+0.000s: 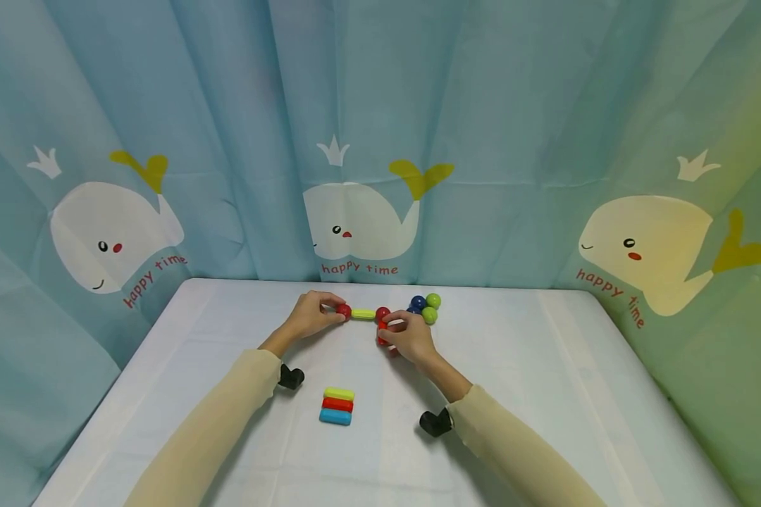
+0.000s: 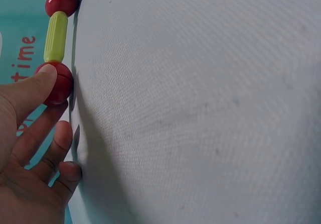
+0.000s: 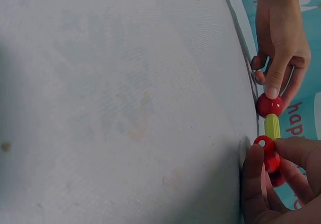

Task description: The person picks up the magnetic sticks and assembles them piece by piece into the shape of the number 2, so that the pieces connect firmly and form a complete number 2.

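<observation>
My left hand [image 1: 313,315] pinches a red ball [image 2: 57,86] between thumb and fingers. A yellow-green ribbed rod [image 1: 363,314] joins that ball to a second red ball [image 2: 61,4]. My right hand [image 1: 412,338] pinches a red rod [image 1: 382,332], one end of which meets the second ball. In the right wrist view the near end of this red rod [image 3: 264,142] shows a pale round spot, with my thumb and fingers around it. The joined pieces lie in a line near the table's back edge.
Beside my right hand sit blue balls [image 1: 418,302] and green balls [image 1: 430,315] in a cluster. Nearer me lie a yellow-green rod [image 1: 339,393], a red rod [image 1: 338,404] and a blue rod [image 1: 335,417], side by side. A whale-print curtain [image 1: 507,141] hangs behind the white table [image 1: 514,366].
</observation>
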`<state>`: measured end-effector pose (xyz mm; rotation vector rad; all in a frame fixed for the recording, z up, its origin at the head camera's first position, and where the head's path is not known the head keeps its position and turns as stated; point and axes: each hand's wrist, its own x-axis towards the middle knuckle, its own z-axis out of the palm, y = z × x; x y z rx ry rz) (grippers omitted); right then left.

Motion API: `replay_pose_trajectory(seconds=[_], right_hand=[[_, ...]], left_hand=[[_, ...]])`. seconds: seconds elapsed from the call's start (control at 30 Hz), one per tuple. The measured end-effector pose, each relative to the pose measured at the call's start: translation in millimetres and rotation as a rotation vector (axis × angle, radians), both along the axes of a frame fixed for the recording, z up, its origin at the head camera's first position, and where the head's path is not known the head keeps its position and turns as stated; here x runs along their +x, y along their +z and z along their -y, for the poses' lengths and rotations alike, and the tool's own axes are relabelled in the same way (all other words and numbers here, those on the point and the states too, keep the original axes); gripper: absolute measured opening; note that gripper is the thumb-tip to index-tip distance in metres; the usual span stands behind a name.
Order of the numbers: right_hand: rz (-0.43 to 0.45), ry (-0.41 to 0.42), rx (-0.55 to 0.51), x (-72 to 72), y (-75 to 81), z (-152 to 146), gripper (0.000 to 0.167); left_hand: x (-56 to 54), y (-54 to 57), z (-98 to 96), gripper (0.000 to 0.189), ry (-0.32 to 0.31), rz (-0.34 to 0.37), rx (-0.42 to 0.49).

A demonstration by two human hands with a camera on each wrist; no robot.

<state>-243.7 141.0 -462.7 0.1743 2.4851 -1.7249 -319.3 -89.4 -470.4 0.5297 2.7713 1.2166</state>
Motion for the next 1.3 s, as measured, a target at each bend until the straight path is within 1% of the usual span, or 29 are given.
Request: replay_pose_trajectory(seconds=[0.13,0.33,0.5,0.8,0.9,1.0,1.2,1.3], right_hand=[[-0.003,0.005,0.01,-0.4,0.5,-1,0.026],[-0.011,0.007,0.073,-1.0,-0.5,0,0.026],[-0.04,0.009,0.118,-0.8,-1.7,1,0.026],[-0.101,0.032,0.177,0.7,-3.4,3,0.024],[-0.116,0.057,0.177,2.1,-2.3,1,0.026],[-0.123,0.101,0.17,4.8,-0.4,-2,0.028],[-0.121,0.194,0.203,16.2,6.6,-15,0.028],[-0.141,0.238,0.219,22.6,10.3,-25,0.028]], left_hand=[[0.7,1.1,-0.3,0.03,-0.001,0.0,0.002],[2.1,0.6,-0.6,0.03,0.006,-0.004,0.006],[2.7,-0.4,-0.4,0.029,0.004,-0.02,0.007],[3.1,-0.4,-0.5,0.029,0.005,-0.024,0.013],[3.2,-0.4,-0.7,0.03,0.003,-0.027,0.008],[3.5,-0.5,-0.9,0.03,-0.001,-0.03,0.005],[2.8,-1.6,-0.1,0.028,-0.019,-0.043,0.013],[1.8,-2.9,0.1,0.027,-0.031,-0.061,0.018]])
